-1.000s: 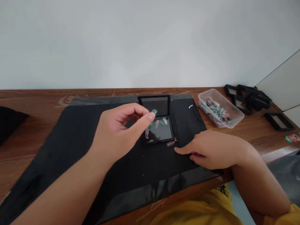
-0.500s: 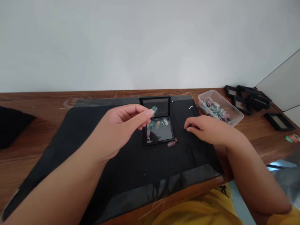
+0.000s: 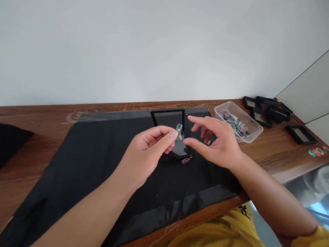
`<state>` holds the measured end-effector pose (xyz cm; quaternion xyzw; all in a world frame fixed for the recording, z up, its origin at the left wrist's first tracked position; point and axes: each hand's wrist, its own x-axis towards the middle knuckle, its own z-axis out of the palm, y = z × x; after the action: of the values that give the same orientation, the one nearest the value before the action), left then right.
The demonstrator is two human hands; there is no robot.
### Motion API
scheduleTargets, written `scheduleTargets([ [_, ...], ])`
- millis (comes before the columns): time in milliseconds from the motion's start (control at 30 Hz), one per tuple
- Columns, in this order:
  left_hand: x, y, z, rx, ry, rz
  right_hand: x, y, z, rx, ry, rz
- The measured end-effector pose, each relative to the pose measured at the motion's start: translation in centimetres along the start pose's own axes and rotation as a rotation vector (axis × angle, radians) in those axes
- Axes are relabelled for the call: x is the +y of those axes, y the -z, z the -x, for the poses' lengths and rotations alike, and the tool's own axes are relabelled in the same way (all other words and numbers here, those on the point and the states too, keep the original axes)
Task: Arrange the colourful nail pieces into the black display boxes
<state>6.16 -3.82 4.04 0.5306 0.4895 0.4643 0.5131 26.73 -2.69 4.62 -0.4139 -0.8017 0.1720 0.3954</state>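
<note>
Between the thumb and forefinger of my left hand [image 3: 153, 147] is a green press-on nail [image 3: 179, 127], held up over an open black display case [image 3: 167, 112]. My right hand [image 3: 214, 140] hovers just right of it, thumb and fingers spread, holding nothing. Other press-on nails lie in the case's lower half, mostly hidden behind my left hand. By the case's front right corner, a dark patterned press-on nail [image 3: 185, 160] rests on the black mat [image 3: 102, 147].
A clear plastic tub [image 3: 253, 128] full of press-on nails stands right of the mat. Several black cases [image 3: 262, 116] are heaped behind it, with another black case [image 3: 301, 134] nearer. Small coloured pieces [image 3: 318, 151] lie at the far right. Some black cloth [image 3: 14, 142] sits at the left.
My right hand has risen from the mat, moved left toward my left hand and spread its fingers. My left hand has shifted slightly right with the green press-on nail.
</note>
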Motion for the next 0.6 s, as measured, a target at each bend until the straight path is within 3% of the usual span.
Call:
scheduleTargets([
  [200, -0.3, -0.8, 0.6, -0.006, 0.01, -0.018, -0.4, -1.1, 0.6, 0.063, 0.14, -0.009],
  [600, 0.0, -0.6, 0.5, -0.017, -0.008, -0.05, -0.2, -1.7, 0.7, 0.049, 0.081, -0.077],
])
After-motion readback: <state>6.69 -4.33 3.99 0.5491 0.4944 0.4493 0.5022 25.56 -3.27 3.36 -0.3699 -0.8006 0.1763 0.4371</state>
